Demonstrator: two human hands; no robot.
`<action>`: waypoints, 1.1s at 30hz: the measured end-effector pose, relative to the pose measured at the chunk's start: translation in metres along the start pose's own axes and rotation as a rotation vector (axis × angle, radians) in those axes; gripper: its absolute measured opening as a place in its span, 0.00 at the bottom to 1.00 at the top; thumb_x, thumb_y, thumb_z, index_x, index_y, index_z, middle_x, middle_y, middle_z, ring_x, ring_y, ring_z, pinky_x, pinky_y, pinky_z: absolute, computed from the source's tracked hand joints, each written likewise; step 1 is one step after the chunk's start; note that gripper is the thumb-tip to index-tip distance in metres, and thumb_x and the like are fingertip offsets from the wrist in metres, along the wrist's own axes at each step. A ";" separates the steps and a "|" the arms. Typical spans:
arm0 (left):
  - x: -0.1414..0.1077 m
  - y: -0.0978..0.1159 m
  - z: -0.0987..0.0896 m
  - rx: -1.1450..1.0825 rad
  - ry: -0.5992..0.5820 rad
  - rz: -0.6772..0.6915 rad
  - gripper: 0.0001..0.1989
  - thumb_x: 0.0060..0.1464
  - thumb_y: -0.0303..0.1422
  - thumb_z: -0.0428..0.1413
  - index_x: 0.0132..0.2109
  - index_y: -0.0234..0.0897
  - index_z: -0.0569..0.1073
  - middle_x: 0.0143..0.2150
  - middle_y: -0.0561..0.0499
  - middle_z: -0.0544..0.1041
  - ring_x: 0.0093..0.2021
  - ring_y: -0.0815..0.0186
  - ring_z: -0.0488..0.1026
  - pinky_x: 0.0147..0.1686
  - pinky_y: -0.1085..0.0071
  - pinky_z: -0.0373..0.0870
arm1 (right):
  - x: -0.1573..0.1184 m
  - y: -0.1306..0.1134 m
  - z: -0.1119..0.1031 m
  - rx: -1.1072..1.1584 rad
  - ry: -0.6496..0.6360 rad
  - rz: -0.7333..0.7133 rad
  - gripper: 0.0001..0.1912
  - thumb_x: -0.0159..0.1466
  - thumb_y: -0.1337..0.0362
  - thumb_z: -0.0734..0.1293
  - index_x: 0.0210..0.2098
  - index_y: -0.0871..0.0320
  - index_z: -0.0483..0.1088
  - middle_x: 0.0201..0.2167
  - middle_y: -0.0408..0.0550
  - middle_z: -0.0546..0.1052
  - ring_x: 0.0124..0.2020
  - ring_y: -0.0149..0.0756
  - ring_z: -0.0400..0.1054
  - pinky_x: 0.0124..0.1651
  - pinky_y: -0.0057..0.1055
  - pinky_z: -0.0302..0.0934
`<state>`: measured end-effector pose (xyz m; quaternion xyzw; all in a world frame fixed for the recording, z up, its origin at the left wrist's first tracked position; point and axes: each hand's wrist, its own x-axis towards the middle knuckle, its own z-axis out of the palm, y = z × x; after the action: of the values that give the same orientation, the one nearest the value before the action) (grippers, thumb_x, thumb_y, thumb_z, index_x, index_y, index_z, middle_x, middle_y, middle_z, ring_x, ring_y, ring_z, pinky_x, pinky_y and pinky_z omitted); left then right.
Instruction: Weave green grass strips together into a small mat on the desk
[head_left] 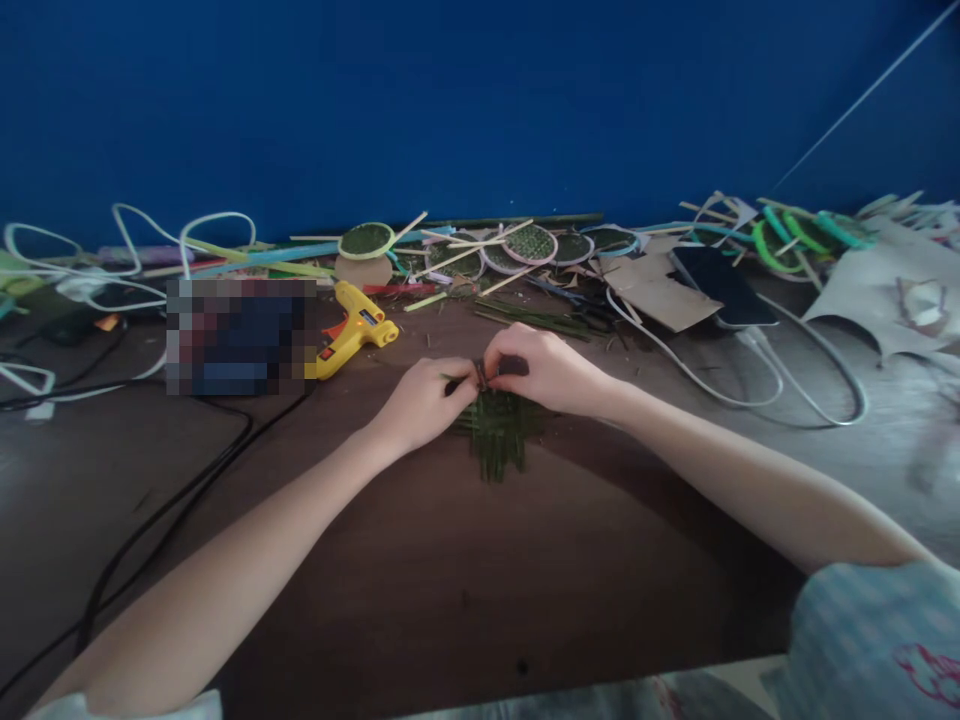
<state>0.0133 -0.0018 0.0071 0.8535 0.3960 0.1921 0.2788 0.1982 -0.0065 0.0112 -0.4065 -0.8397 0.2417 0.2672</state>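
A small piece woven from green grass strips [499, 440] lies on the dark table in front of me, its loose ends pointing toward me. At its far edge my left hand [431, 400] is closed, thumb and fingers pinching the strips. Right beside it my right hand [536, 365] is closed too, thumb and forefinger pressed on the same edge. The fingertips of both hands almost touch. The upper part of the weave is partly hidden by my fingers. Several loose green strips [532, 318] lie just beyond my hands.
A yellow glue gun [356, 330] lies to the left, near a blurred-out patch [240, 335] and black cables [180, 500]. Along the blue wall are round woven discs [529, 242], sticks and cardboard [660, 285]. A phone [724, 287] with a white cable [772, 370] lies at right.
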 end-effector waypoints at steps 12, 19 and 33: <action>0.000 -0.002 0.001 -0.026 0.006 -0.022 0.11 0.51 0.29 0.45 0.27 0.37 0.70 0.28 0.55 0.75 0.32 0.68 0.70 0.37 0.72 0.62 | -0.001 0.001 -0.006 0.068 -0.018 0.012 0.05 0.51 0.74 0.62 0.28 0.59 0.65 0.28 0.44 0.71 0.29 0.29 0.62 0.33 0.26 0.55; 0.000 0.000 0.000 -0.017 0.002 -0.046 0.12 0.52 0.29 0.44 0.28 0.37 0.71 0.28 0.54 0.75 0.32 0.67 0.71 0.37 0.71 0.62 | -0.001 -0.001 -0.009 0.089 -0.059 -0.011 0.06 0.52 0.74 0.61 0.28 0.59 0.66 0.27 0.43 0.72 0.27 0.27 0.62 0.32 0.25 0.55; 0.001 -0.003 0.002 -0.019 -0.006 -0.059 0.12 0.53 0.30 0.44 0.30 0.37 0.72 0.30 0.54 0.76 0.32 0.67 0.71 0.36 0.72 0.62 | -0.003 -0.002 -0.014 0.098 -0.114 -0.045 0.07 0.51 0.75 0.61 0.29 0.60 0.66 0.28 0.44 0.72 0.28 0.27 0.62 0.31 0.24 0.56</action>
<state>0.0131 -0.0002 0.0033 0.8394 0.4182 0.1849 0.2938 0.2079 -0.0072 0.0219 -0.3595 -0.8494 0.2993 0.2441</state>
